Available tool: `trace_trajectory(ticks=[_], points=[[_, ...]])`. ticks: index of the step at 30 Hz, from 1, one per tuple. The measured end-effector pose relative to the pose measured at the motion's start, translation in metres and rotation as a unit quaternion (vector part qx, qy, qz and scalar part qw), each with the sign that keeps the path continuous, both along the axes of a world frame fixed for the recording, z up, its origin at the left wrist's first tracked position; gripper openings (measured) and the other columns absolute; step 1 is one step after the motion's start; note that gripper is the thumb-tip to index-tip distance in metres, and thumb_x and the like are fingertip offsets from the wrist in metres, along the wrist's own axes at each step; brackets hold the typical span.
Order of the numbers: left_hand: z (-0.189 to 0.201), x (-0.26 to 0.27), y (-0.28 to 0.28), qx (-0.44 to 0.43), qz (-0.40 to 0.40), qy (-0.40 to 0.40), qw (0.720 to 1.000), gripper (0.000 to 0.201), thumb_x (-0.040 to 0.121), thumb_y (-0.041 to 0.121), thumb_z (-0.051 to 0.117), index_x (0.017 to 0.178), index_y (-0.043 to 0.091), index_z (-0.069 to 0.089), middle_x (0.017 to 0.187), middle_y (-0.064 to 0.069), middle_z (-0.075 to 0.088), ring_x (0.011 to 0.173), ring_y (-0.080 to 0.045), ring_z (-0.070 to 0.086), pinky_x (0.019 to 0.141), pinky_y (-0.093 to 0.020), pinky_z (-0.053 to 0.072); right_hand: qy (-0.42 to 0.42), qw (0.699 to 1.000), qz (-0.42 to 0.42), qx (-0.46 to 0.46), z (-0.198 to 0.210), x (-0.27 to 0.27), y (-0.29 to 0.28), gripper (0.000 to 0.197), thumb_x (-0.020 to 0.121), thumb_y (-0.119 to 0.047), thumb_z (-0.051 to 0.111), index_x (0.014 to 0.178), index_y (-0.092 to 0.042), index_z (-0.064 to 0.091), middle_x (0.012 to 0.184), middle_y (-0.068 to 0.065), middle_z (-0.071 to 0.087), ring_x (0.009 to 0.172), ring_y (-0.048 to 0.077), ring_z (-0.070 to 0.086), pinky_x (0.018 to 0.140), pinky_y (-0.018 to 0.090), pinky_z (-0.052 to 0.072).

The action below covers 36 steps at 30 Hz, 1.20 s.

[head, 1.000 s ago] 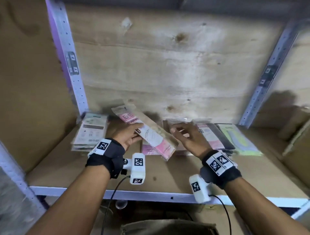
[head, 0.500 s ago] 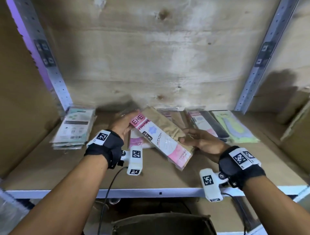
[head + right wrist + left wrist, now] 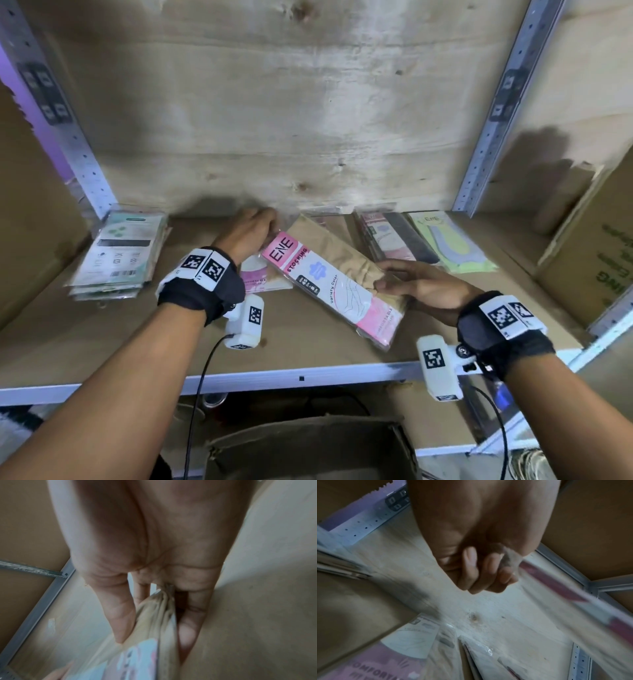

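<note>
A flat pack of beige stockings (image 3: pixel 329 277) with a pink and white label lies slanted over the middle of the shelf, held by both hands. My left hand (image 3: pixel 255 228) pinches its far top corner; in the left wrist view the curled fingers (image 3: pixel 486 573) hold the clear wrapper. My right hand (image 3: pixel 407 282) grips the pack's right edge, and in the right wrist view the thumb (image 3: pixel 121 618) lies on top with fingers underneath the stockings pack (image 3: pixel 154 622). Another pink pack (image 3: pixel 258 277) lies on the shelf under the left wrist.
A stack of green and white packs (image 3: pixel 118 253) sits at the shelf's left. Dark and yellow-green packs (image 3: pixel 424 240) lie at the right back. A cardboard box (image 3: pixel 596 253) stands far right. Metal uprights (image 3: pixel 496 113) frame the plywood back. An open carton (image 3: pixel 308 448) sits below the shelf edge (image 3: pixel 308 377).
The pack has dropped lower and swung flatter toward the shelf front. My right hand moved from above it to take hold of its right edge. The left hand slid to its far corner.
</note>
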<state>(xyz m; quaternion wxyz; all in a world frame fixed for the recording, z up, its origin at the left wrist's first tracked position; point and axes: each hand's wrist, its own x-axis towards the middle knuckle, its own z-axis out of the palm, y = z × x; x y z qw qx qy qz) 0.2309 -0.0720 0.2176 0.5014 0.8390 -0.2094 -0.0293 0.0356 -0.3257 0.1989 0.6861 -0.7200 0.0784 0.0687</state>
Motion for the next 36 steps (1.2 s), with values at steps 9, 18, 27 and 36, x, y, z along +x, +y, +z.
trace_trajectory(ticks=[9,18,27,36], points=[[-0.018,0.005,-0.021,-0.057,-0.030,0.011,0.998,0.052,0.084,0.071,0.046,0.066,0.026,0.066,0.063,0.004,0.060,0.056,-0.009,0.056,0.062,-0.027,0.043,-0.004,1.000,-0.008,-0.023,0.001,-0.018,-0.022,0.034,0.088,-0.001,0.065,0.121,-0.004,0.063,0.120,0.019,0.068,0.107,0.027,0.065,0.097,0.038,0.051],[-0.025,-0.012,-0.043,-0.061,-0.029,0.093,0.993,0.059,0.092,0.060,0.045,0.044,0.025,0.044,0.040,0.003,0.040,0.031,-0.009,0.042,0.038,-0.020,0.024,-0.036,0.978,-0.207,-0.008,0.009,-0.027,-0.045,0.042,0.073,-0.005,0.082,0.112,-0.005,0.067,0.104,0.015,0.073,0.084,0.023,0.071,0.062,0.027,0.057],[-0.025,-0.024,-0.056,-0.121,-0.032,0.149,0.981,0.065,0.098,0.054,0.046,0.039,0.025,0.055,0.034,0.003,0.043,0.026,-0.009,0.032,0.032,-0.012,0.021,-0.081,0.955,-0.282,0.032,0.014,-0.027,-0.050,0.038,0.077,-0.004,0.079,0.111,-0.005,0.063,0.095,0.012,0.073,0.072,0.021,0.070,0.059,0.027,0.057],[-0.018,-0.036,-0.050,-0.257,-0.055,0.239,0.935,0.048,0.099,0.039,0.053,0.056,0.022,0.061,0.047,0.001,0.046,0.038,-0.011,0.028,0.042,-0.022,0.010,-0.085,0.959,-0.265,0.057,0.017,-0.020,-0.042,0.034,0.087,-0.004,0.070,0.119,-0.003,0.060,0.106,0.018,0.066,0.086,0.028,0.062,0.069,0.032,0.053]])
